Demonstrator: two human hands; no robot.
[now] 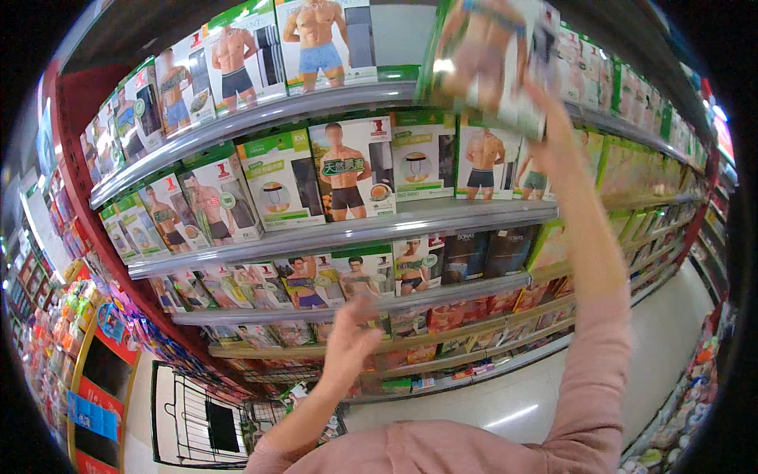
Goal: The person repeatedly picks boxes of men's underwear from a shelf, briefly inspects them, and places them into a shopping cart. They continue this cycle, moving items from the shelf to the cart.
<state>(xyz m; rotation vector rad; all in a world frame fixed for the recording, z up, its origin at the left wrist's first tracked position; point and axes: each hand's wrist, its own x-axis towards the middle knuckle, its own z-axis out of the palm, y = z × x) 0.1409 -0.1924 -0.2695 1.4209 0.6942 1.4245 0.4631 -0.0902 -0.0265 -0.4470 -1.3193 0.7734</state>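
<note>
At the top shelf [249, 102], my right hand [549, 115] grips the lower right side of a boxed underwear pack [482, 59]. That box is tilted and blurred, and a printed model in briefs shows on its front. Left of it, a bare patch of shelf back is visible beside a box with light blue boxer shorts [320, 50]. My left hand [352, 338] hovers lower down, in front of the lower shelves. It is blurred, holds nothing, and its fingers are apart. Behind it stands an underwear box [362, 275] with a green top edge.
Underwear boxes [352, 172] line the second shelf, whose metal lip [355, 231] juts out. Dark boxes [465, 255] stand on the shelf below. A black wire shopping cart [189, 415] with goods in it is at lower left. Pale floor [462, 403] runs along the shelf base.
</note>
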